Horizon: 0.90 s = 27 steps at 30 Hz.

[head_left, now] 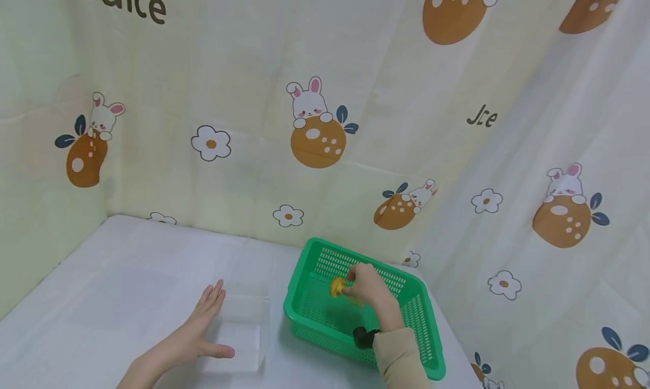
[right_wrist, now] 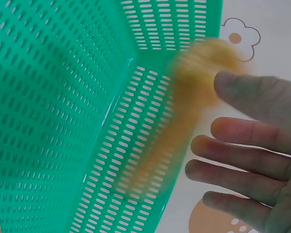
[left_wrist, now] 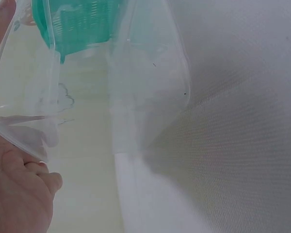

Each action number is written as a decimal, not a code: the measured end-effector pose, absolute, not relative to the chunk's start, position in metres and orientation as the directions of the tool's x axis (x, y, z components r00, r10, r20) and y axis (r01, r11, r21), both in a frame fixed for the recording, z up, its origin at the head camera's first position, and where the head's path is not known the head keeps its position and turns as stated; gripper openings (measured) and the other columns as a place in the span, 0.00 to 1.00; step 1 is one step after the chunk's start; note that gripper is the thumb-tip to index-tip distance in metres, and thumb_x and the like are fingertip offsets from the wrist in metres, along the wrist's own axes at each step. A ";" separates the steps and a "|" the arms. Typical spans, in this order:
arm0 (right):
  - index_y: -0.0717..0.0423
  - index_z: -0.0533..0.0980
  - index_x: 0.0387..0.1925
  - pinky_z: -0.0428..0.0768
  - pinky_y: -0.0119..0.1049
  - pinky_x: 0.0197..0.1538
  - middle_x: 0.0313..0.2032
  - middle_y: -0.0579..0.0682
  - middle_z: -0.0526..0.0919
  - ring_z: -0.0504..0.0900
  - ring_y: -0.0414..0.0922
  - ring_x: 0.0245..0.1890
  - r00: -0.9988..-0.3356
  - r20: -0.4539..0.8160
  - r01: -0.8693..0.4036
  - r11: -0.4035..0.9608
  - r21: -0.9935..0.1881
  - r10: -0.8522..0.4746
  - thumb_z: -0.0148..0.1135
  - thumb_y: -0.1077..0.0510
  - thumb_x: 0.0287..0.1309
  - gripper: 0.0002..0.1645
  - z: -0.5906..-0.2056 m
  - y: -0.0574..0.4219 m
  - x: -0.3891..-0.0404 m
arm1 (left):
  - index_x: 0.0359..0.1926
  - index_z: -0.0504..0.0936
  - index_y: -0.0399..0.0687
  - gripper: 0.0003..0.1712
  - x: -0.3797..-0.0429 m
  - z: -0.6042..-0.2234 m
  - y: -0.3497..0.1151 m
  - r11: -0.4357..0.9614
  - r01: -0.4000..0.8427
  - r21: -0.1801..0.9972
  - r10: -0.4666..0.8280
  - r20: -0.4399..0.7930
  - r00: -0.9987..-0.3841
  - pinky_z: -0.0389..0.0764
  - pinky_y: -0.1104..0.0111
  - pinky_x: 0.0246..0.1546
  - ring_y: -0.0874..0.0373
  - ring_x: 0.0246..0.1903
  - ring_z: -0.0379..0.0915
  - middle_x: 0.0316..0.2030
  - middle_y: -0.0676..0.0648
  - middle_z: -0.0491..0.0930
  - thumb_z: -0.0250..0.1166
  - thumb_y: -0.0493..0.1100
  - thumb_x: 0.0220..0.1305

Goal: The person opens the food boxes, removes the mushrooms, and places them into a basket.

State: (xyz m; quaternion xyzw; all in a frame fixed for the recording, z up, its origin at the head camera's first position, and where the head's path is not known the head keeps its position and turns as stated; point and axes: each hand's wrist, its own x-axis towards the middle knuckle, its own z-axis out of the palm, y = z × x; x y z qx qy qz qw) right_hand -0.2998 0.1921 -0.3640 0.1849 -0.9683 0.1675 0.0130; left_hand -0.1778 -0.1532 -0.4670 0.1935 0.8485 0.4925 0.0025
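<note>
My right hand [head_left: 368,287] reaches down into a green plastic basket [head_left: 304,321]. At its fingertips is a yellow-orange thing [head_left: 337,287] with a rounded head. In the right wrist view this yellow-orange thing [right_wrist: 186,87] is blurred, with a long narrow tail, so its kind is unclear. There the right hand [right_wrist: 262,141] has its fingers straight and the thumb apart from them. Over the left side of a clear plastic box [head_left: 238,361] lies my left hand [head_left: 195,330], fingers straight and thumb spread. The left wrist view shows the hand [left_wrist: 19,189] beside the clear box [left_wrist: 150,63].
A white cloth-covered table [head_left: 127,287] carries the box and the basket, with the basket to the box's right. Behind stands a printed curtain [head_left: 244,95] with rabbits and fruit. A small black camera [head_left: 363,337] sits on the right wrist.
</note>
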 end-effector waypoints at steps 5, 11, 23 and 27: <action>0.65 0.78 0.42 0.78 0.43 0.39 0.42 0.59 0.80 0.79 0.53 0.41 -0.946 0.062 -0.320 0.887 -0.332 -0.318 0.72 0.56 0.46 0.22 -0.362 0.193 -0.300 | 0.67 0.40 0.24 0.68 -0.178 -0.467 -0.153 0.448 0.335 0.829 0.328 0.196 -0.924 0.38 0.38 0.57 0.41 0.66 0.14 0.70 0.36 0.27 0.75 0.53 0.41; 0.64 0.77 0.45 0.78 0.43 0.41 0.45 0.58 0.79 0.78 0.52 0.44 -0.948 0.062 -0.316 0.896 -0.313 -0.313 0.70 0.52 0.48 0.25 -0.362 0.194 -0.300 | 0.67 0.40 0.23 0.67 -0.178 -0.466 -0.152 0.451 0.340 0.825 0.328 0.202 -0.923 0.37 0.37 0.57 0.40 0.66 0.14 0.70 0.36 0.27 0.74 0.53 0.41; 0.63 0.77 0.46 0.77 0.46 0.44 0.47 0.58 0.79 0.77 0.53 0.47 -0.935 0.098 -0.354 0.874 -0.333 -0.342 0.67 0.51 0.52 0.24 -0.352 0.185 -0.291 | 0.66 0.42 0.22 0.67 -0.180 -0.467 -0.152 0.457 0.353 0.817 0.317 0.221 -0.922 0.36 0.37 0.57 0.41 0.66 0.15 0.69 0.33 0.30 0.75 0.52 0.40; 0.63 0.76 0.47 0.76 0.47 0.46 0.46 0.56 0.79 0.76 0.52 0.48 -0.912 0.133 -0.410 0.840 -0.355 -0.388 0.66 0.52 0.54 0.23 -0.345 0.171 -0.282 | 0.66 0.42 0.21 0.67 -0.180 -0.467 -0.152 0.456 0.364 0.812 0.318 0.233 -0.919 0.35 0.36 0.56 0.39 0.66 0.15 0.69 0.32 0.30 0.76 0.52 0.40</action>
